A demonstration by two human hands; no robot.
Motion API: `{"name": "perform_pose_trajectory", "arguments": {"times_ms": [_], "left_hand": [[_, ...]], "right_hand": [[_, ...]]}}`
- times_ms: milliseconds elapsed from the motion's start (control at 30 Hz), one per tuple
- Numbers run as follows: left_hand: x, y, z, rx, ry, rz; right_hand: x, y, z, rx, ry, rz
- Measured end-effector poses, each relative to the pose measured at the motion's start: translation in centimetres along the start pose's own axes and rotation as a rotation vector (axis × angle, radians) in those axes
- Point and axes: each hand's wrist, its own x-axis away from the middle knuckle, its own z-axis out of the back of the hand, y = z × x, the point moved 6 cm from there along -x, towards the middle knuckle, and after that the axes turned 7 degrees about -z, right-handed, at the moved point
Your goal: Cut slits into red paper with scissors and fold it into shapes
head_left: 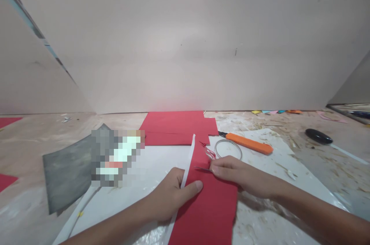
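Note:
My left hand (177, 195) grips a red card (209, 210) by its white-edged left side, the thumb pressed flat on its face. A thin, pointed metal tool (202, 168) is pinched between the thumb and fingers of my right hand (228, 171). Its tip points left across the upper part of the card; its exact kind is hard to make out. Thin red curled strips (211, 154) stick out at the card's upper right edge. Behind it lie more red sheets (176, 127) against the board.
An orange utility knife (250, 143) and a metal ring (228, 149) lie behind my right hand. At left are grey sheets (68, 171) and a pixelated object (121, 156) with a cable. A black oval object (318, 136) lies right. A pale board (202, 44) stands behind.

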Motion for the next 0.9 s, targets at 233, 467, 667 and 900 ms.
{"name": "perform_pose_trajectory", "arguments": {"times_ms": [233,467,667,900], "left_hand": [[0.1,0.3,-0.2,-0.024,-0.006,-0.003],[0.0,0.1,0.1,-0.099,0.001,0.014],[0.3,-0.4,0.6,-0.099,0.026,0.083],[0.2,0.2,0.9,-0.101,0.046,0.069]], "right_hand": [[-0.1,0.0,-0.3,-0.056,-0.039,0.004],[0.0,-0.3,-0.4,-0.039,-0.036,0.035],[0.0,-0.1,-0.1,-0.032,-0.014,0.047],[0.3,-0.9,0.6,0.037,0.016,0.061]]}}
